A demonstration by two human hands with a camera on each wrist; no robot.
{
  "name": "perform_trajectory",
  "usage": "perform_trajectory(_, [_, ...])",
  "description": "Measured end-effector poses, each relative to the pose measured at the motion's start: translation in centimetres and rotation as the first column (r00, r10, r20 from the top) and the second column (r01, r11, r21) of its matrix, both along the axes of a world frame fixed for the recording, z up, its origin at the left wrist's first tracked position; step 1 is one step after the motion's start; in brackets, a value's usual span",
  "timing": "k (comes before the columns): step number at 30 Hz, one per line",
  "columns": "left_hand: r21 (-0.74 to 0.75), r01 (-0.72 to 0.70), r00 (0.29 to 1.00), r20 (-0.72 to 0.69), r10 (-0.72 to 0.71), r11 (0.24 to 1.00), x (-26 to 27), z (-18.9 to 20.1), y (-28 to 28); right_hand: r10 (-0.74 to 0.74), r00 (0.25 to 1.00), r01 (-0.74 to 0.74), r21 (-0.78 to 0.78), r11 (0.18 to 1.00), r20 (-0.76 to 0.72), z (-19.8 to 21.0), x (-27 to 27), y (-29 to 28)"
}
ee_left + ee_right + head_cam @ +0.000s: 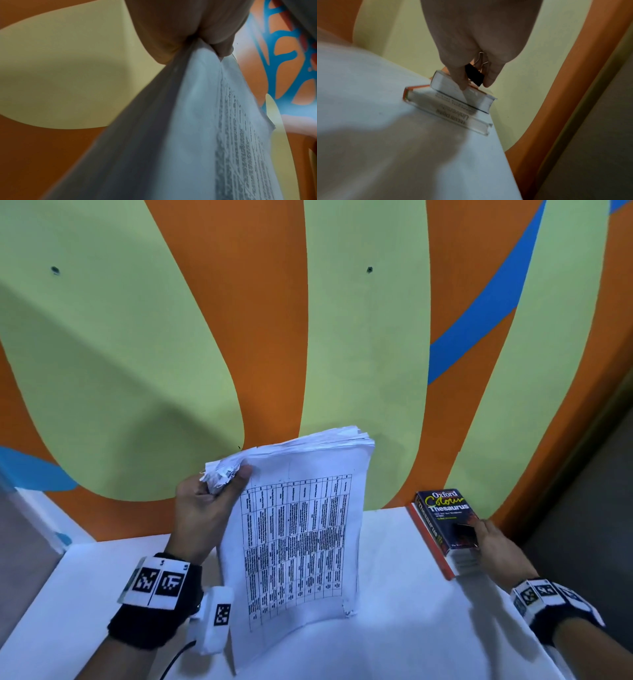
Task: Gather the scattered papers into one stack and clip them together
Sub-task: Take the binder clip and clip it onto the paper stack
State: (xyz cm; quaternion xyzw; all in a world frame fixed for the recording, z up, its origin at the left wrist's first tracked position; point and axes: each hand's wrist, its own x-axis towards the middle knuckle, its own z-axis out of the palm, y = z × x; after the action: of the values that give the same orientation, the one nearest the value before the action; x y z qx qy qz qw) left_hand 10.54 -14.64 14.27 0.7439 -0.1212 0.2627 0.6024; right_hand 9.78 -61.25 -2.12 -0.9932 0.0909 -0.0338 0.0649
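Observation:
A thick stack of white papers stands on its bottom edge on the white table, its front sheet printed with a table of text. My left hand grips the crumpled top left corner of the stack, thumb on the front. A black binder clip sits on top of a dark Oxford thesaurus at the right. My right hand pinches that clip between thumb and fingers; its wire handles show between them.
The thesaurus lies on a second, orange-edged book near the table's right rear corner. A wall painted orange, green and blue rises directly behind the table. The table's right edge drops beside a dark grey panel.

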Motion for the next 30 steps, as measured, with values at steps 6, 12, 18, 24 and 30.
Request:
perform_trajectory(6, [0.01, -0.019, 1.0, 0.016, 0.019, 1.0, 0.2, 0.4, -0.2, 0.062, 0.971, -0.115, 0.222, 0.968, 0.232, 3.1, -0.6, 1.0])
perform_trajectory(12, [0.021, 0.013, 0.999, 0.035, -0.013, 1.0, 0.2, 0.3, -0.1, 0.085, 0.844, -0.391, 0.498, 0.774, 0.53, 13.6, -2.4, 4.6])
perform_trajectory(18, [0.055, 0.101, 0.988, 0.111, -0.107, 0.993, -0.1, 1.6, -1.2, 0.236, 0.668, -0.69, 0.469, 0.551, 0.706, 24.5, -5.0, 13.0])
perform_trajectory(24, [0.208, 0.145, 0.967, 0.178, -0.183, 0.967, -0.3, 2.2, -1.7, 0.497, 0.485, -0.855, 0.272, 0.441, 0.72, 26.6, -3.5, 20.4])
perform_trajectory(30, [0.232, 0.17, 0.933, 0.275, -0.232, 0.958, -0.9, 2.5, -1.5, 0.57, 0.402, -0.884, 0.141, 0.446, 0.717, 27.5, -2.3, 22.2])
